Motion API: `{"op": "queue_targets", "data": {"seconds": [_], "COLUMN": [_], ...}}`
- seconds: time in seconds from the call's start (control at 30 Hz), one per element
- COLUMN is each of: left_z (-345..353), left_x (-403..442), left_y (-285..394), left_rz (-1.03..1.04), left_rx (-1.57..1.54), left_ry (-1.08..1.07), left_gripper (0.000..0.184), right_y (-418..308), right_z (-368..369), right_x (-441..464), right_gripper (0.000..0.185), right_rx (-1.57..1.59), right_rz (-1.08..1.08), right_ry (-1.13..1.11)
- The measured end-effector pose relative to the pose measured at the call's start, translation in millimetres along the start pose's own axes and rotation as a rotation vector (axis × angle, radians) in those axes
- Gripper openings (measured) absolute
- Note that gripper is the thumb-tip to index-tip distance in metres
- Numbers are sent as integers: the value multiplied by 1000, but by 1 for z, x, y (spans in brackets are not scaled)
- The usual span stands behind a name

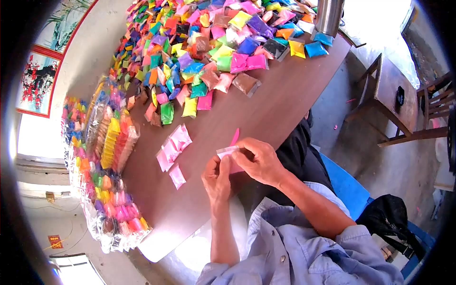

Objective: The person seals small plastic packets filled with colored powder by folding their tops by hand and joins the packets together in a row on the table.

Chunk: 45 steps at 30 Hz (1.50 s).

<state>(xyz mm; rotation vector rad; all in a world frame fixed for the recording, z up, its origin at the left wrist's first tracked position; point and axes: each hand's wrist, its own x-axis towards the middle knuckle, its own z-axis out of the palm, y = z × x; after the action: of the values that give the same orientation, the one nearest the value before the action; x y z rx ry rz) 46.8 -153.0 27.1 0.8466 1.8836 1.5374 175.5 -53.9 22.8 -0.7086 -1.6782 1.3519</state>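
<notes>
Between my two hands is a small clear plastic bag with something pink in its lower part. My left hand pinches the bag's near left side between thumb and fingers. My right hand has its thumb and fingertips closed on the right part of the bag's top edge. A thin bright pink strip lies on the table just beyond my hands; its lower end is hidden. To the left, several light pink packets lie close together, with a single pink packet nearer to me.
A large heap of small colourful packets covers the far part of the brown table. Clear bags full of colourful packets line the left edge. A metal cylinder stands far right. A wooden stool is beyond the table's right edge.
</notes>
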Motion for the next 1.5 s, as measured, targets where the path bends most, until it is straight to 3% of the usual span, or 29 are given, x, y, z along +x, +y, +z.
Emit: {"op": "queue_targets", "data": {"seconds": [0.73,0.9,1.23,1.4,1.5], "left_z": [0,-2,-1,6,4], "left_x": [2,1,1,1,1], "left_y": [5,3,5,14,10], "left_rz": [10,3,-27,-11,-2], "left_rx": [67,21,32,33,29], "left_ry": [2,-38,-28,-69,-78], "left_gripper": [28,27,24,25,26], "right_y": [1,5,4,1,0], "right_z": [1,2,0,-2,-1], "right_x": [0,0,0,0,1], "right_gripper": [18,21,25,26,25], "right_rx": [-18,71,15,47,-23], "right_rz": [-95,39,-40,127,40], "right_ry": [-34,11,-37,-45,-29]}}
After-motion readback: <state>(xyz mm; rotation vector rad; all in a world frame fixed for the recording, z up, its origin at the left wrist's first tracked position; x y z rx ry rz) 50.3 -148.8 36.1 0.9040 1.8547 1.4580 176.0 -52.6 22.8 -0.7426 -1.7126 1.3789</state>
